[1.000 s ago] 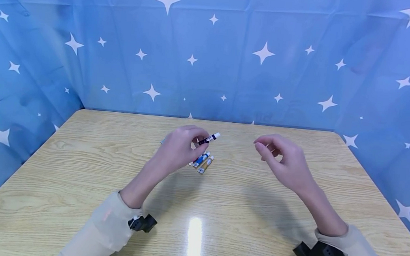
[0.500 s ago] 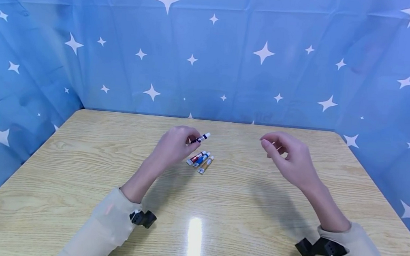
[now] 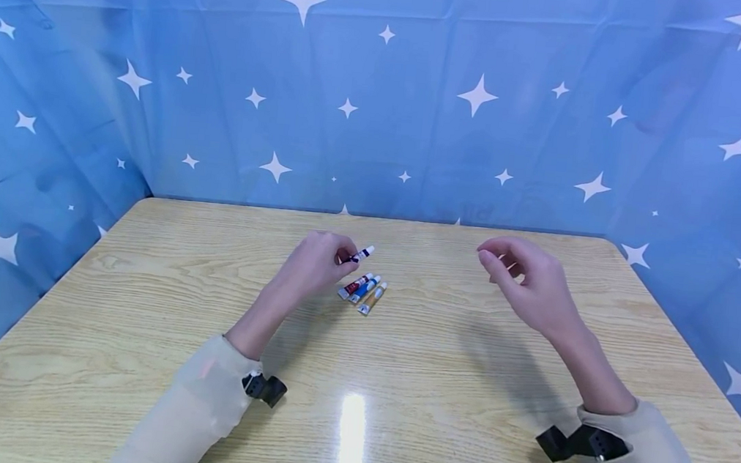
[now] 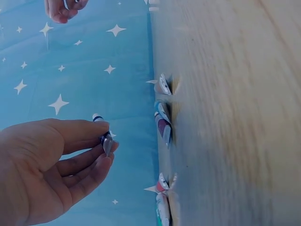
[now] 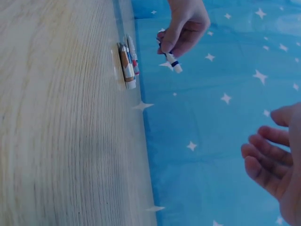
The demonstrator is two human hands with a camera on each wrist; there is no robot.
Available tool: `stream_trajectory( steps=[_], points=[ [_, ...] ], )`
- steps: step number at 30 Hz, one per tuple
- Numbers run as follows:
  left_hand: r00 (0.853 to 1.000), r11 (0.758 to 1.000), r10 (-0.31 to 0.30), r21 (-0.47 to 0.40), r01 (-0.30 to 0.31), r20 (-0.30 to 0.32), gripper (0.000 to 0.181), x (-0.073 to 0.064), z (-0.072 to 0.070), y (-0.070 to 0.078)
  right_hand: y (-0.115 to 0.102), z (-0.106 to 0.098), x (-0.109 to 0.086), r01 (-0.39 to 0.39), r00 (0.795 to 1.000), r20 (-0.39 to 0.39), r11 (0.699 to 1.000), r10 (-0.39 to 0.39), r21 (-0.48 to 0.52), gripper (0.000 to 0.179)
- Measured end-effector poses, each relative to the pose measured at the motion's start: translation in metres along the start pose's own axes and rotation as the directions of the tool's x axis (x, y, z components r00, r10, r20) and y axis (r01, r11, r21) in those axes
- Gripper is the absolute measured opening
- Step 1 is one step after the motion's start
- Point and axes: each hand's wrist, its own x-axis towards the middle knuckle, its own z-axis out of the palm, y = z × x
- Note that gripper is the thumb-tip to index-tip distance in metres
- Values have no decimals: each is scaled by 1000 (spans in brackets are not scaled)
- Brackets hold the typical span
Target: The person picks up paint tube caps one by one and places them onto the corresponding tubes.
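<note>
- I see left hand (image 3: 322, 260) pinching dark tube (image 3: 362, 254) above desk (image 3: 436, 384), cap toward 2 o'clock.
- Right hand (image 3: 534, 283) loosely curled, at tube's 3 o'clock.
- Three tubes (image 3: 364, 290) lie at left hand's 4 o'clock.

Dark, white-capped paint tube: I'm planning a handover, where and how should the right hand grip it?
The dark, white-capped paint tube is probably best pinched at its cap end, from the right, where it juts clear of the left hand.
</note>
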Motion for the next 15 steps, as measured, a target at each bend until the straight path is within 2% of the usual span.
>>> stream_trajectory(
  steps=[8, 15],
  points=[
    [994, 998, -64, 25, 62, 93, 10, 4, 9, -11, 6, -2, 0, -14, 1000, -3, 1000, 13, -11, 13],
    [987, 992, -114, 66, 107, 116, 12, 6, 14, -17, 7, -3, 0, -31, 1000, 4, 999, 31, -14, 15]
  ],
)
